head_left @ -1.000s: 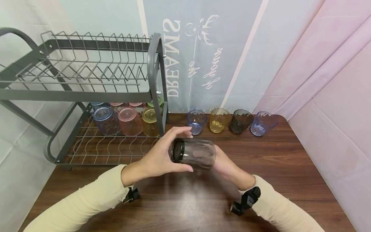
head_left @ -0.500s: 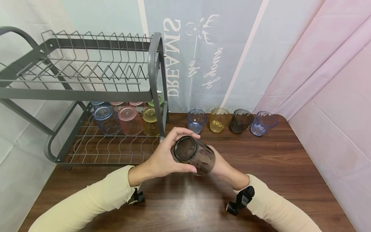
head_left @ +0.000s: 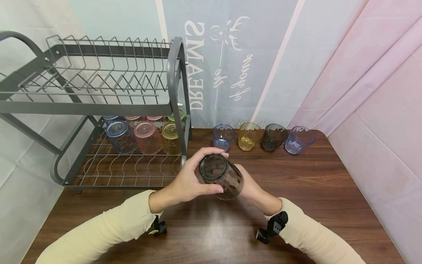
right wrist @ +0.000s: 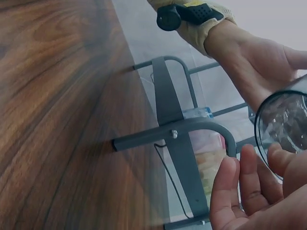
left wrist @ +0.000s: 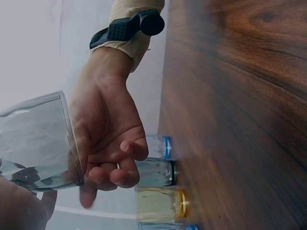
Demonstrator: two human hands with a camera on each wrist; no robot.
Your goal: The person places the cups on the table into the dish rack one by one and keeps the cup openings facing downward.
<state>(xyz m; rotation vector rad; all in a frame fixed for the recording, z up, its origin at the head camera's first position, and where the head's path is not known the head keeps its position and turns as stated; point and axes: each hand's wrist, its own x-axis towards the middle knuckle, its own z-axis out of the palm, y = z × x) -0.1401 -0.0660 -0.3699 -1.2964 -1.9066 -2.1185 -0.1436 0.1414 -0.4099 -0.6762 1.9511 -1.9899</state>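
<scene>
A grey-tinted drinking glass (head_left: 227, 179) is held above the table, lying tilted with its base toward the upper left and its mouth toward the lower right. My left hand (head_left: 194, 179) grips it near the base, thumb below and fingers over the top. At the mouth end, my right hand (head_left: 250, 189) is partly hidden behind the glass. In the left wrist view, the right hand (left wrist: 108, 124) has bent fingers beside the rim, part of it showing through the glass (left wrist: 36, 139). The right wrist view has a right fingertip overlapping the rim.
A grey two-tier dish rack (head_left: 132, 110) stands at left, with several coloured glasses upside down on its lower shelf. Along the table's back edge are a blue glass (head_left: 223, 137), a yellow glass (head_left: 249, 137), a dark glass (head_left: 273, 137) and another blue glass (head_left: 298, 141).
The glass has turned from nearly sideways so its base faces more toward the head camera. My left hand has shifted slightly right, and my right hand slightly left.
</scene>
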